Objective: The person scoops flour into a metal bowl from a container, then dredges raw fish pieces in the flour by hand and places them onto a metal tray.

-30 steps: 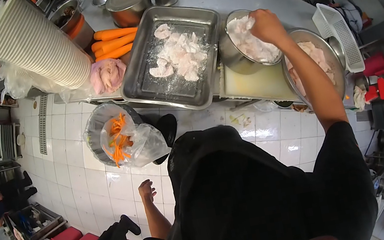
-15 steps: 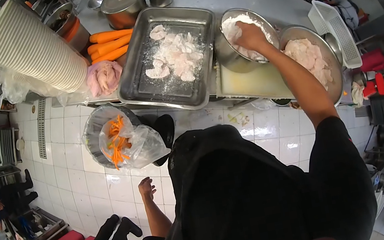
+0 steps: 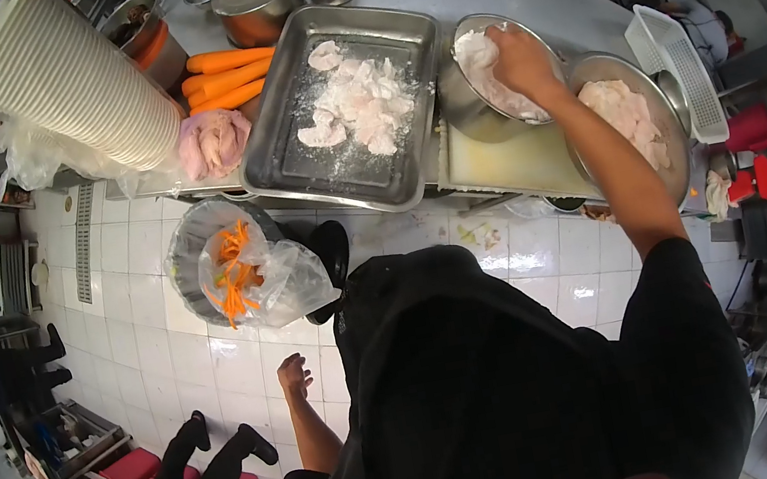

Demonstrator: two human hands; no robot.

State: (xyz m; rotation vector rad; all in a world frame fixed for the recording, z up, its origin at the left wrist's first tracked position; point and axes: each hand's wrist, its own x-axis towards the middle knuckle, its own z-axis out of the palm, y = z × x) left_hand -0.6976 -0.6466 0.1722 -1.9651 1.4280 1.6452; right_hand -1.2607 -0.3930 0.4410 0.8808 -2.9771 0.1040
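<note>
My right hand (image 3: pixel 522 64) reaches down into a tilted steel bowl (image 3: pixel 474 113) of white flour (image 3: pixel 478 56); its fingertips are hidden inside. Right of it, a larger steel bowl (image 3: pixel 676 135) holds pale raw meat pieces (image 3: pixel 621 113), with my right forearm passing over its near side. Left of the flour bowl, a deep steel tray (image 3: pixel 281 170) carries several flour-coated meat pieces (image 3: pixel 365 100) in a loose heap, with flour scattered around them. My left hand (image 3: pixel 295 376) hangs low by my side, holding nothing, its fingers loosely bent and apart.
Carrots (image 3: pixel 225 78), a pinkish lump of raw meat (image 3: pixel 213 144) and stacked white containers (image 3: pixel 74 88) are left of the tray. A lined bin (image 3: pixel 191 272) with carrot peelings stands below. A white basket (image 3: pixel 675 74) is at right. Two people are behind, lower left.
My right hand has shifted slightly within the flour bowl, which looks more tilted. The whole view has moved a little. The people at lower left have changed position.
</note>
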